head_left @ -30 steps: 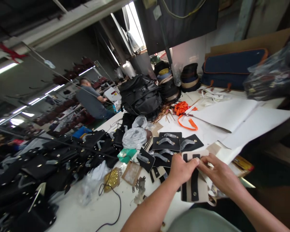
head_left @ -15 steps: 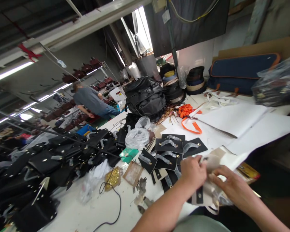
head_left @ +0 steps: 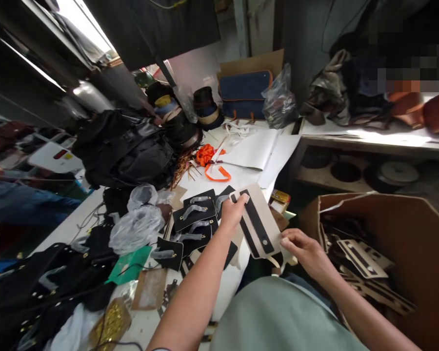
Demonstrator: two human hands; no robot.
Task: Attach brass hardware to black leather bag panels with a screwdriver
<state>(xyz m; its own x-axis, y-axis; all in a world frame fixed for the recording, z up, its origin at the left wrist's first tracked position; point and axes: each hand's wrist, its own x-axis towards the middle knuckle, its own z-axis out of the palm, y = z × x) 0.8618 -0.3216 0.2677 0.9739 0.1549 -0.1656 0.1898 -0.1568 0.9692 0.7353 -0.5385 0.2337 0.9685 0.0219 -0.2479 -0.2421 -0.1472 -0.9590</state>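
Note:
A beige backing panel (head_left: 266, 214) with two black strips and a metal snap hangs tilted in front of me, over the table's edge. My left hand (head_left: 234, 210) grips its upper left corner, thumb on top. At the panel's right edge, the fingers of my right hand (head_left: 304, 247) are bent and pinched together on it. Pale straps (head_left: 274, 262) dangle below the panel. Black handle panels (head_left: 195, 214), their handles wrapped in clear plastic, lie overlapped beside my left hand.
A cardboard box (head_left: 413, 234) at right holds similar beige pieces (head_left: 362, 258). On the white table (head_left: 227, 287) are plastic bags (head_left: 137, 226), gold hardware (head_left: 111, 324), orange ribbon (head_left: 207, 155) and a black bag (head_left: 128, 146). Black goods (head_left: 40, 297) are heaped at left; a shelf (head_left: 373, 131) stands behind the box.
My view has turned right, bringing the cardboard box and shelf into sight. The panel now faces me more flatly, and my hands are farther apart on it.

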